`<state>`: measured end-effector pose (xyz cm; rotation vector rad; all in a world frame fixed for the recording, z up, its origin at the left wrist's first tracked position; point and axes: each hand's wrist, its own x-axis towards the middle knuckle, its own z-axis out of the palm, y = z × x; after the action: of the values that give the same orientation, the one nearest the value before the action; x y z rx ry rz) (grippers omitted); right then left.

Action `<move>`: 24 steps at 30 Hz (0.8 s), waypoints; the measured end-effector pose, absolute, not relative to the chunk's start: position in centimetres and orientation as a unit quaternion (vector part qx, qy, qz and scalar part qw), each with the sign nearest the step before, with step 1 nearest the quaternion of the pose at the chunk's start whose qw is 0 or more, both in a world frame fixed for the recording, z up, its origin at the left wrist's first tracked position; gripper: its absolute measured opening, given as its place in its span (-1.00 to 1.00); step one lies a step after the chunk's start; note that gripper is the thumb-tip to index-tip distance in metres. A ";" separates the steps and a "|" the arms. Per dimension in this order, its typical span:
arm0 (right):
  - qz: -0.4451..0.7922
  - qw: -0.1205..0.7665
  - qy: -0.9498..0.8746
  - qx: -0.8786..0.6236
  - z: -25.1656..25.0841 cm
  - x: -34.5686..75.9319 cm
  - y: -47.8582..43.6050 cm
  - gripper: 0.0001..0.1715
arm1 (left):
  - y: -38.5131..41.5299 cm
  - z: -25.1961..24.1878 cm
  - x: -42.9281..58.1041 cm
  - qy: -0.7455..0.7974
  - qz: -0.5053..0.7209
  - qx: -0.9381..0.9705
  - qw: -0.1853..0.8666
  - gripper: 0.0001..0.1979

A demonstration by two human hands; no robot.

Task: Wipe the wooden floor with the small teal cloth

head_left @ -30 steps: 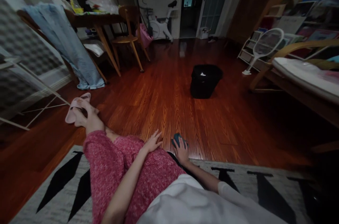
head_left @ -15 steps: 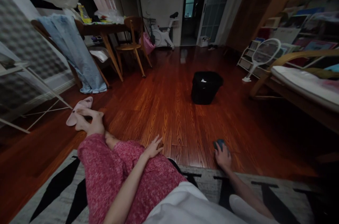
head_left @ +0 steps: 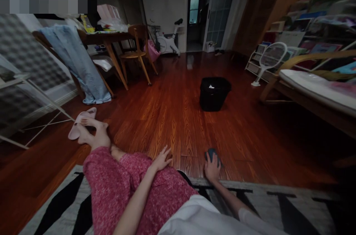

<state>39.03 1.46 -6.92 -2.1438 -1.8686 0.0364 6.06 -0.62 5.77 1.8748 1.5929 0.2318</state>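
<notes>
Right hand: the right hand (head_left: pixel 212 171) has the fingers curled over a dark pad (head_left: pixel 210 152), gripping it from above, slightly apart across its top. Finger pressure cannot be determined. The pad projects just ahead of the fingertips and appears to rest on the wooden floor (head_left: pixel 172 116). Its material is too dark to identify.

Change of position: one second ago, the right fingers and the pad were close beside the left fingers. Half a second ago, both stood well out to the right. They are now between those two positions, displaced back toward the left. The pad has followed the hand in both directions.

Significance: the reversal indicates a side-to-side stroke over the floor, judged to be on its return portion. The hold appears to have remained secure through the reversal.

Left hand: the left hand (head_left: pixel 161 159) lies on the thigh of the red trousers (head_left: pixel 116 183), fingers spread and holding nothing. No change of posture is noted; it is judged to play no direct part in the stroke.

Surroundings: the black bin (head_left: pixel 213 96) stands upright beyond the right fingers, well apart from the pad, and has not moved on the floor. The patterned rug (head_left: pixel 59 201) begins just behind the right fingers, near the wrist.
</notes>
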 end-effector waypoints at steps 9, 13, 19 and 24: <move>0.078 0.092 -0.862 -0.493 -5.2 33.1 3.5 -0.37 | -0.8 5.8 6.2 0.609 0.104 0.717 0.323 -0.28; 0.045 0.081 -0.821 -0.564 -5.2 39.3 4.6 -0.39 | -0.8 6.0 6.3 0.612 0.091 0.716 0.324 -0.28; -0.003 0.065 -0.694 -0.717 -5.9 47.1 3.5 -0.37 | -0.9 6.2 6.2 0.604 0.102 0.718 0.331 -0.29; 0.022 0.046 -0.629 -0.775 -6.5 44.6 2.0 -0.31 | -0.8 6.1 6.1 0.602 0.101 0.717 0.337 -0.28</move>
<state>44.62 2.03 -6.47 -2.3666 -1.9211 0.0683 6.14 -0.80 6.15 1.8697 1.5691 0.2638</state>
